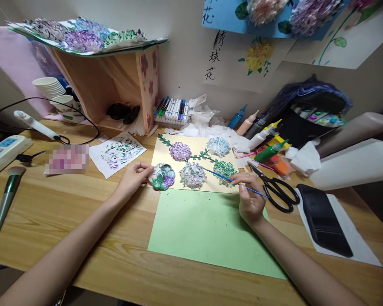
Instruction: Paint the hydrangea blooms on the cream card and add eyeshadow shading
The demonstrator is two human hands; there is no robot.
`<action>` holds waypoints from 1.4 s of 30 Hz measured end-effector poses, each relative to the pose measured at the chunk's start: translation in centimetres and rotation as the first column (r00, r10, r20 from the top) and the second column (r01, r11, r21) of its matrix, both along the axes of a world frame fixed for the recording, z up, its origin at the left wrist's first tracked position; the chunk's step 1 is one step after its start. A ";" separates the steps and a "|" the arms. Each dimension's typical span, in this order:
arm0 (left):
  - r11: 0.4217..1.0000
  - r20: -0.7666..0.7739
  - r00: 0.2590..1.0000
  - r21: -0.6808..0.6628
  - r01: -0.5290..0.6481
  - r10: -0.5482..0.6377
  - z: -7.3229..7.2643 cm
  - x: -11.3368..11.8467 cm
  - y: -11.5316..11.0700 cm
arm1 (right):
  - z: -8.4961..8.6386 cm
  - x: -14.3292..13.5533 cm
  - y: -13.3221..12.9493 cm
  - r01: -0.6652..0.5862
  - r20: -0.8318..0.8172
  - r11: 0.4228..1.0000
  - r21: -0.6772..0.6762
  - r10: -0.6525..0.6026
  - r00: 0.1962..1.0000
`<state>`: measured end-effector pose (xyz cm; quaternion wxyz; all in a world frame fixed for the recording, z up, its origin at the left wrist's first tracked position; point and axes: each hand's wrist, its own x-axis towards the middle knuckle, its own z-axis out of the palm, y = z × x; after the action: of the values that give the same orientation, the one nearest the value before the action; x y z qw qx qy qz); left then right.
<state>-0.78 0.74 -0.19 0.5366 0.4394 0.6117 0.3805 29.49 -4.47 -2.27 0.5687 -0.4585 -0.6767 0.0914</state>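
Note:
My left hand [137, 176] pinches the edge of a small flower-shaped palette [163, 177] smeared with green and purple paint. In my right hand [251, 197] is a thin blue paintbrush [221, 176], its tip pointing left near the white-purple flower cluster [192, 174]. That cluster is on a yellow sheet [159, 148], along with a purple cluster [180, 151], a light blue one [218, 146] and a green one [224, 171]. A painted green vine [199, 157] runs between them. Under my right wrist lies a green sheet [204, 229], partly below the yellow one.
Black scissors [279, 191] and a dark phone [325, 221] lie at the right. Paint bottles [258, 136], markers [172, 109] and crumpled tissue [207, 123] stand behind. On the left are a paint-marked paper [118, 153], a large brush [8, 199] and a power strip [8, 153].

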 end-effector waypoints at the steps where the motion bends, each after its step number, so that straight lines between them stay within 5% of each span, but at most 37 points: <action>1: 1.000 0.006 1.000 0.000 -0.001 0.001 0.0 0.0 0.0 | 0.0 0.0 0.0 -0.010 0.016 1.000 -0.001 0.010 1.000; 14: 1.000 0.006 1.000 0.011 0.012 -0.012 -0.2 0.0 0.0 | 0.5 0.0 -0.5 -0.058 0.197 0.997 0.044 0.048 0.979; 19: 1.000 0.002 1.000 0.008 0.012 -0.012 -0.2 0.0 0.1 | 0.5 -0.1 -0.5 0.009 0.184 0.994 0.108 -0.029 0.983; 42: 1.000 -0.001 1.000 -0.018 0.009 -0.009 0.0 0.1 0.0 | 0.2 0.0 0.2 0.045 0.140 0.989 -0.143 -0.025 0.990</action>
<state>-0.66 0.71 -0.16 0.5418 0.4374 0.6136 0.3722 29.45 -4.28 -2.05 0.4872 -0.5157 -0.6978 0.0987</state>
